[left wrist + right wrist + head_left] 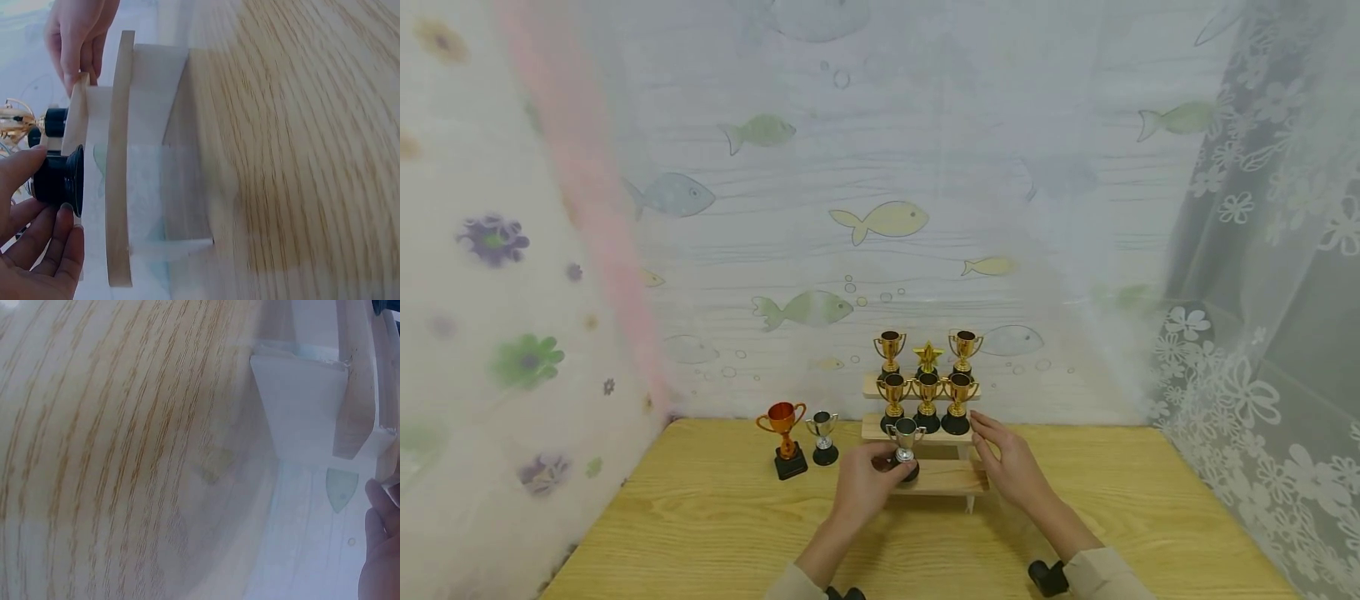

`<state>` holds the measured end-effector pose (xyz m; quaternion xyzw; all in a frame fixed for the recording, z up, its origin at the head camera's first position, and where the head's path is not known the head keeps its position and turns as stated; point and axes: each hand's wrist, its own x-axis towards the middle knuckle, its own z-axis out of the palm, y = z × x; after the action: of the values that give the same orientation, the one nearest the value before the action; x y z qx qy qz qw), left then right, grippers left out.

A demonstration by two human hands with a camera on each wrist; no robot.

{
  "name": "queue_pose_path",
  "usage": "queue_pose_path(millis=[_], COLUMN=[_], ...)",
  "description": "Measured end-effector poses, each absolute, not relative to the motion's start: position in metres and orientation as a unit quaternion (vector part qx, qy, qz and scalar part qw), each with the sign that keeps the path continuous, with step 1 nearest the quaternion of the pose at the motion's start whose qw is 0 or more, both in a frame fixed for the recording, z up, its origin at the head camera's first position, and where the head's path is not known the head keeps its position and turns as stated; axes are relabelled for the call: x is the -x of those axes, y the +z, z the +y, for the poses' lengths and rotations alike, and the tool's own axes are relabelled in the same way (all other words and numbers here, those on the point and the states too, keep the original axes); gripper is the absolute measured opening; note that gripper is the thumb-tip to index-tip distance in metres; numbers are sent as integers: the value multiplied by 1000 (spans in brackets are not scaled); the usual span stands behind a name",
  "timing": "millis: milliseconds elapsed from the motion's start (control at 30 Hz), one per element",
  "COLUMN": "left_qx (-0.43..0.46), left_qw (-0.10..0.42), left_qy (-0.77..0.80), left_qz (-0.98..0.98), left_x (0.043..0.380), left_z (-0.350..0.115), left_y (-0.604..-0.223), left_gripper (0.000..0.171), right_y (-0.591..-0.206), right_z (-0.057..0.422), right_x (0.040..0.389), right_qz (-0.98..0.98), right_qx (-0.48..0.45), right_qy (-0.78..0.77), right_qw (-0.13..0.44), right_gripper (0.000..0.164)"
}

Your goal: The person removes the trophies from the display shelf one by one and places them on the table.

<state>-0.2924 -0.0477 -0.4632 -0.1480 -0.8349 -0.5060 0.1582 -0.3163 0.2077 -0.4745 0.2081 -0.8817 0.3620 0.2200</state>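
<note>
My left hand (862, 483) pinches a small silver trophy cup (906, 433) by its black base (57, 178). The cup is upright over the left part of the lowest step of a wooden stepped stand (955, 477); the left wrist view shows a gap beneath the base. At the stand's right side, my right hand (1011, 467) has its fingers fairly straight, with fingertips (70, 84) against the middle step's end. Gold trophy cups (927, 392) fill the middle step. Above them, a gold star trophy (928, 357) stands between two gold cups (891, 346).
Left of the stand, an orange-bronze trophy cup (785, 429) and another silver trophy cup (823, 433) stand on the wood-grain table (715, 517). A fish-patterned curtain (887, 167) hangs behind. Black wrist devices (1047, 577) show at the cuffs.
</note>
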Motion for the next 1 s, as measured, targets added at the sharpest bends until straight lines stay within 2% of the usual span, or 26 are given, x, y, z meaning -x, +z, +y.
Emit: queue_pose_path(millis=[467,1000], left_qx=[118,91], left_qw=[190,173], left_qy=[-490,-490], left_qz=[-843,-850], left_x=[294,293], left_z=[-76,-103], left_y=[-468,-475], left_gripper=[23,26], right_y=[-475,-476], right_z=[208,209], right_x=[316,318], right_qz=[-878,-880], right_qx=[-215,-213], right_qy=[359,358], right_qw=[231,228], right_gripper=[36,38])
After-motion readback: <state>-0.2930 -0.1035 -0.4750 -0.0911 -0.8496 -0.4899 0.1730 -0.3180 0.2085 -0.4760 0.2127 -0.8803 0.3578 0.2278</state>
